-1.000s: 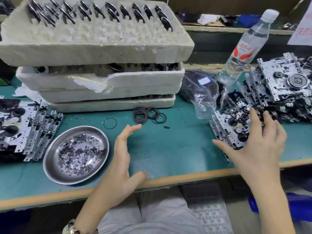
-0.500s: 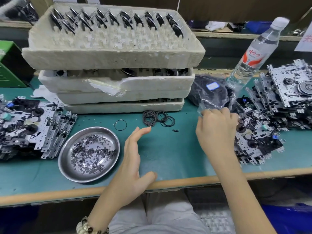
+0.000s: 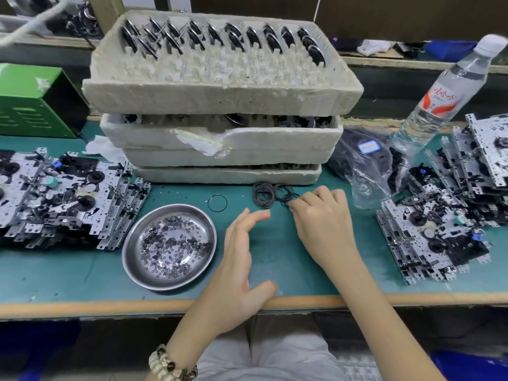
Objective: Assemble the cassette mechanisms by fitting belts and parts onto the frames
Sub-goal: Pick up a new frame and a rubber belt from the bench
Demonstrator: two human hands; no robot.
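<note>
Teal-matted worktop (image 3: 68, 273), wood-edged, with a round steel dish (image 3: 165, 286) near its front edge as the reference piece; the dish holds a loose layer of small dark washers (image 3: 173, 251). Left of the dish: a stack of metal cassette frames (image 3: 63, 196) with black parts already on them. Behind the dish: four white foam trays (image 3: 220, 97), the top one carrying rows of dark discs on pins (image 3: 220, 37). Behind and far left of the dish: a green metal box (image 3: 30, 100). Just behind the dish's right rim: one single belt (image 3: 217, 203) lying flat. Further right of that, against the lowest tray: a small pile of black rubber belts (image 3: 265, 195). Right hand (image 3: 321, 224), right of the dish, knuckles up, its grip pinched on the near loops of that pile; the thumb is hidden. Left hand (image 3: 242, 268), just right of the dish, grip released, fingers straight and set on edge on the mat, a beaded bracelet (image 3: 170, 364) at the wrist. Far right of the dish: a second heap of frames (image 3: 428, 237), a clear bag of black parts (image 3: 365, 166), and a tilted water bottle (image 3: 439, 97).
</note>
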